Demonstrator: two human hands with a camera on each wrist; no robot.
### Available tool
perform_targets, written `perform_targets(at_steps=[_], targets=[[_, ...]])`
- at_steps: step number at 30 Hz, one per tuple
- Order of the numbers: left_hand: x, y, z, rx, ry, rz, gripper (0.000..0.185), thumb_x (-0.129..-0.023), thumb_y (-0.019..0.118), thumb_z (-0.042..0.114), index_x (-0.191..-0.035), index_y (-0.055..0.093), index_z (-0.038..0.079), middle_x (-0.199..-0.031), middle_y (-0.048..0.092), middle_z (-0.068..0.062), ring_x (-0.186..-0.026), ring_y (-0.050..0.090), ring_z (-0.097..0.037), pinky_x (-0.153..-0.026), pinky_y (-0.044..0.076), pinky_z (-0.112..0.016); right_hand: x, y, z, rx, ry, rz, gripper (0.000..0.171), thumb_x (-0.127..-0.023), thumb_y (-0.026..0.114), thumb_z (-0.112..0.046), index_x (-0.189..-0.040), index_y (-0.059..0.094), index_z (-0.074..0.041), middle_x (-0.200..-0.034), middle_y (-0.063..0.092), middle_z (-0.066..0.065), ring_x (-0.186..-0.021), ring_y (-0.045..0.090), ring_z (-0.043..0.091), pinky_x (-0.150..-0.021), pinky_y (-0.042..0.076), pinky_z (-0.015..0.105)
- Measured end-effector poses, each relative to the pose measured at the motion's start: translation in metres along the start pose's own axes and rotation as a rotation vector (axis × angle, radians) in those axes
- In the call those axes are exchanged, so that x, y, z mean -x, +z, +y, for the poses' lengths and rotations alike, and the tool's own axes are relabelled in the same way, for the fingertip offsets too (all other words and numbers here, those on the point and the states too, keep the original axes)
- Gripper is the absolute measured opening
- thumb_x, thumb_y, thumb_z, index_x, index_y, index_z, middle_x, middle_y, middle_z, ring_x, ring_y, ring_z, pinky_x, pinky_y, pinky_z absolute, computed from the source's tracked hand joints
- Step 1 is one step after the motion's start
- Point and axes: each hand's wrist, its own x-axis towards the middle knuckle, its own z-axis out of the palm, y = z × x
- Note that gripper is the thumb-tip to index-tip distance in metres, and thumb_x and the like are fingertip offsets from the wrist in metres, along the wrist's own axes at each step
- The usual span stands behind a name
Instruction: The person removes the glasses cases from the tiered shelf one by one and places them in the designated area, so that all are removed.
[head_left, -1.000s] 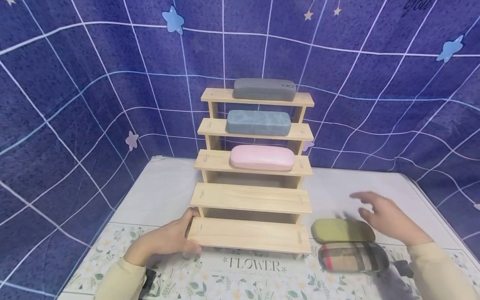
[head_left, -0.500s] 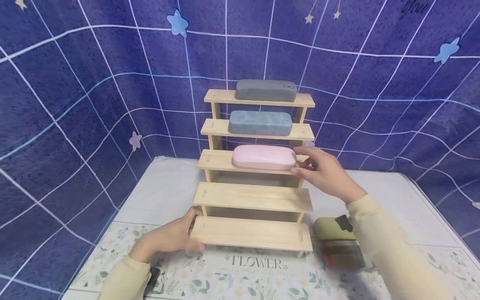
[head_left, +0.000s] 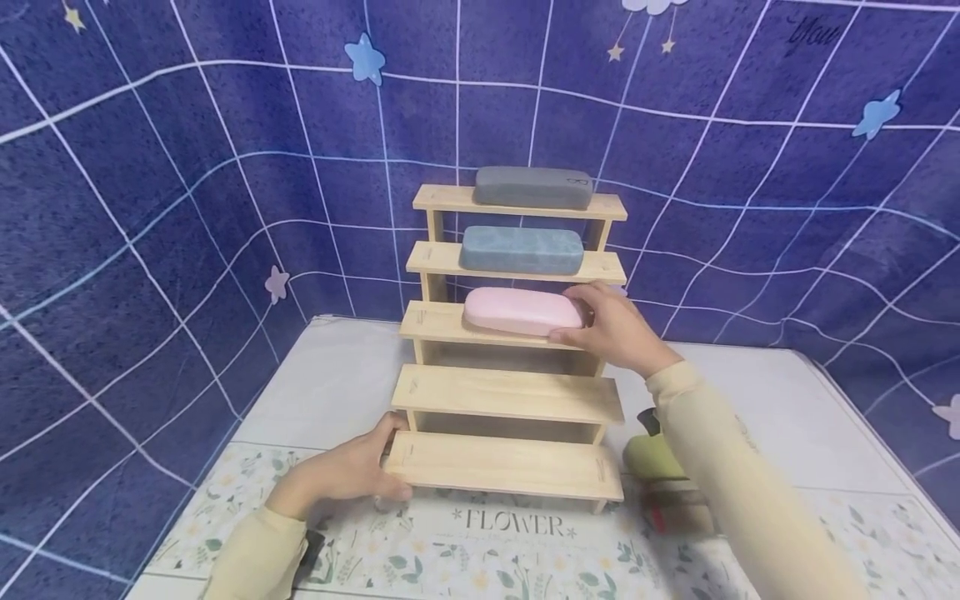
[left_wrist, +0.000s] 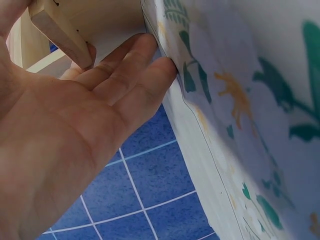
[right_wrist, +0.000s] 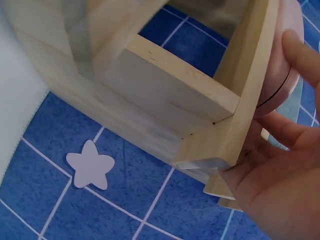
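A wooden stepped shelf (head_left: pixel 510 392) stands on the table. Its top three steps carry a grey case (head_left: pixel 533 187), a blue case (head_left: pixel 521 249) and a pink case (head_left: pixel 517 310). My right hand (head_left: pixel 573 315) grips the pink case at its right end, fingers over the top and thumb at the front. In the right wrist view, the fingers (right_wrist: pixel 300 55) curl on the pink case (right_wrist: pixel 282 85) beside the shelf's side board (right_wrist: pixel 240 120). My left hand (head_left: pixel 382 462) holds the left end of the bottom step, thumb on top. The left wrist view shows the fingers (left_wrist: pixel 125 70) lying under the board (left_wrist: pixel 57 30).
An olive case (head_left: pixel 648 454) and a plaid case (head_left: pixel 675 508) lie on the table right of the shelf, mostly hidden by my right sleeve. A floral mat (head_left: pixel 487 550) covers the table's front. A blue grid cloth (head_left: pixel 150 208) hangs behind and beside.
My right hand has risen from above the olive case to the third step and closed round the pink case's right end. The left hand has stayed on the bottom step.
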Motion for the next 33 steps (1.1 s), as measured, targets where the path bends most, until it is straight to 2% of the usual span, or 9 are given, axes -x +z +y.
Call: perform_targets(at_steps=[4,8,12,16,20,28,33], targets=[[0.001,0.001,-0.001,-0.008,0.007,0.002,0.088,-0.073,0.088,0.036,-0.139,0.035,0.009,-0.127,0.057,-0.017,-0.115,0.057,-0.034,-0.105,0.038,-0.063,0.000,-0.001,0.000,-0.012,0.027,-0.036,0.065,-0.079,0.088,-0.031,-0.131,0.060,-0.005,-0.109,0.064,0.012,-0.085,0.056,0.027,-0.073,0.047,0.041],[0.000,0.002,-0.001,0.005,-0.003,0.000,0.089,-0.073,0.088,0.036,-0.139,0.034,0.009,-0.126,0.058,-0.016,-0.115,0.057,-0.034,-0.106,0.037,-0.064,0.007,-0.005,0.006,-0.009,0.000,-0.053,0.067,-0.081,0.087,-0.027,-0.138,0.057,-0.010,-0.116,0.062,0.012,-0.079,0.054,0.024,-0.069,0.046,0.038],[-0.001,0.001,-0.002,-0.002,-0.013,0.004,0.090,-0.073,0.088,0.037,-0.139,0.034,0.009,-0.126,0.058,-0.017,-0.116,0.057,-0.035,-0.106,0.037,-0.063,0.016,-0.013,0.014,-0.014,-0.028,-0.049,0.064,-0.083,0.085,-0.026,-0.139,0.058,-0.012,-0.119,0.061,0.012,-0.074,0.055,0.023,-0.068,0.047,0.039],[-0.003,0.001,-0.002,-0.014,-0.021,0.008,0.091,-0.073,0.088,0.038,-0.140,0.034,0.009,-0.126,0.059,-0.017,-0.117,0.057,-0.036,-0.107,0.036,-0.062,0.024,-0.021,0.020,-0.019,-0.016,-0.038,0.061,-0.084,0.084,-0.025,-0.137,0.059,-0.010,-0.126,0.061,0.013,-0.089,0.059,0.028,-0.077,0.049,0.045],[-0.004,0.000,-0.002,-0.012,-0.022,0.007,0.091,-0.072,0.088,0.037,-0.140,0.035,0.008,-0.126,0.059,-0.016,-0.118,0.057,-0.036,-0.108,0.036,-0.062,0.034,-0.028,0.027,-0.014,0.012,-0.031,0.061,-0.084,0.083,-0.027,-0.137,0.059,-0.009,-0.130,0.060,0.016,-0.106,0.056,0.031,-0.088,0.046,0.051],[-0.003,-0.001,-0.002,0.023,-0.017,-0.008,0.092,-0.072,0.088,0.036,-0.140,0.033,0.007,-0.130,0.056,-0.015,-0.123,0.053,-0.034,-0.111,0.032,-0.061,0.056,-0.042,0.037,-0.022,0.070,-0.021,0.063,-0.084,0.083,-0.029,-0.138,0.058,-0.011,-0.109,0.064,0.011,-0.087,0.055,0.026,-0.074,0.044,0.040],[-0.002,-0.002,-0.003,0.031,-0.006,-0.016,0.093,-0.073,0.088,0.036,-0.141,0.033,0.006,-0.132,0.055,-0.015,-0.123,0.053,-0.033,-0.111,0.032,-0.060,0.069,-0.052,0.043,-0.006,0.074,-0.019,0.067,-0.084,0.083,-0.029,-0.142,0.055,-0.008,-0.113,0.065,0.014,-0.088,0.057,0.027,-0.073,0.045,0.040]])
